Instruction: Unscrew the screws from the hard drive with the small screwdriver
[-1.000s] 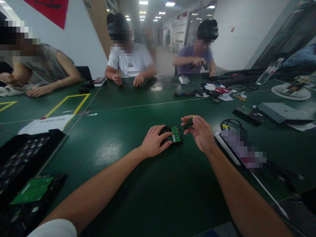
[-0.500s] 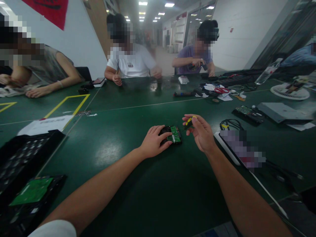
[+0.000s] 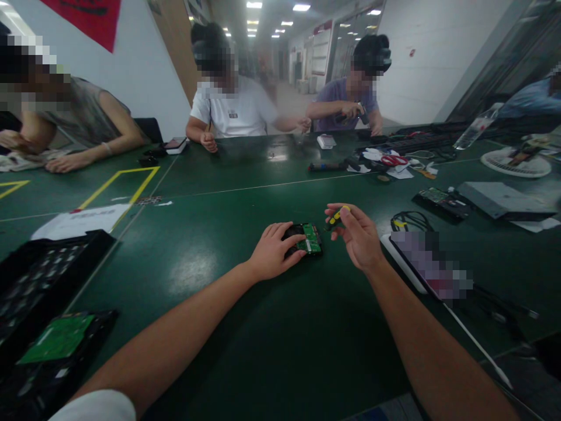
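A hard drive (image 3: 312, 238) lies on the green tabletop in front of me, its green circuit board facing up. My left hand (image 3: 277, 250) lies over the drive's left part and holds it against the table, fingers along the far side and thumb at the near edge. Just right of the drive, my right hand (image 3: 357, 234) is closed on a small yellow and black screwdriver (image 3: 336, 217), pinched between thumb and fingers. The screwdriver points down and left, apart from the board; its tip is hard to make out.
On the left are a black tray (image 3: 48, 275) and another circuit-board unit (image 3: 61, 339). At right lie a phone (image 3: 427, 266), a cable coil (image 3: 409, 222), another drive (image 3: 440, 203) and a grey metal box (image 3: 504, 200). A bottle (image 3: 477, 126) stands tilted farther back. People sit across the table.
My right hand has turned the screwdriver slightly, showing more of its yellow handle. My left hand and the hard drive stay put. Across the table, a person in white has moved one hand rightward.
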Motion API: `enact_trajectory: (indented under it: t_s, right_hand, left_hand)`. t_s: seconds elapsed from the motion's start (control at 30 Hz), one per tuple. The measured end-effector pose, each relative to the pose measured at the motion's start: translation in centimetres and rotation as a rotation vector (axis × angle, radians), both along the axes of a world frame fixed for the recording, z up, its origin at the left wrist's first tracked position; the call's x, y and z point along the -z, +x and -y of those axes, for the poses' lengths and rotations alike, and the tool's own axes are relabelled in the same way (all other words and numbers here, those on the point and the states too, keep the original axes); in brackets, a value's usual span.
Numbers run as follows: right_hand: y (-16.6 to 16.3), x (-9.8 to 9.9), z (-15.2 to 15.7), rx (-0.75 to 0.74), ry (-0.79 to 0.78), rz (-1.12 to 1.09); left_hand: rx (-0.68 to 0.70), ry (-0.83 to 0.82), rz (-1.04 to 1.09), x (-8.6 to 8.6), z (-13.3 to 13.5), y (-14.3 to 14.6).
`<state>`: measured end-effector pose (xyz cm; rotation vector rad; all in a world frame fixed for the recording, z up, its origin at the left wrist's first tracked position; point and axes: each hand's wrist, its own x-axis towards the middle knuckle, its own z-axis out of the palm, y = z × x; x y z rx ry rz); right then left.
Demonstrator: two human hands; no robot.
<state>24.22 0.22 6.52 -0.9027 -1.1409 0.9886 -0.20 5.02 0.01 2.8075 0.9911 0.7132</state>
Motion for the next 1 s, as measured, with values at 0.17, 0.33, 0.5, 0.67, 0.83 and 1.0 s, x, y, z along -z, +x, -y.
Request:
enact_trajectory:
  t_s: [0.17,0.33,0.5,0.67,0.83,1.0]
  right_hand:
    - [-0.22,-0.08,-0.07,-0.063,-0.014,-0.053]
    - [-0.11,0.05,-0.19,-0.058,-0.028,-0.065]
    - [-0.14,-0.03,0.0,0.002,0.006,0.005]
    - [-0.27,-0.13,0.01,-0.017,0.007,-0.001]
    - [-0.18,0.08,-0.2,-0.069,-0.006,-0.085]
    - [-0.18,-0.04,-0.1,0.006,0.005,-0.019]
  left_hand:
    - [0.0,0.005,-0.001,-0.07,0.02,-0.03]
    - [0.003,0.003,0.004,-0.13,0.1,-0.01]
    - [0.0,-0.007,0.001,-0.31,0.22,0.01]
    - [0.0,-0.013,0.003,-0.47,0.25,-0.01]
    - [-0.002,-0.003,0.002,-0.42,0.19,0.06]
    - [0.002,0.006,-0.006,-0.21,0.06,0.01]
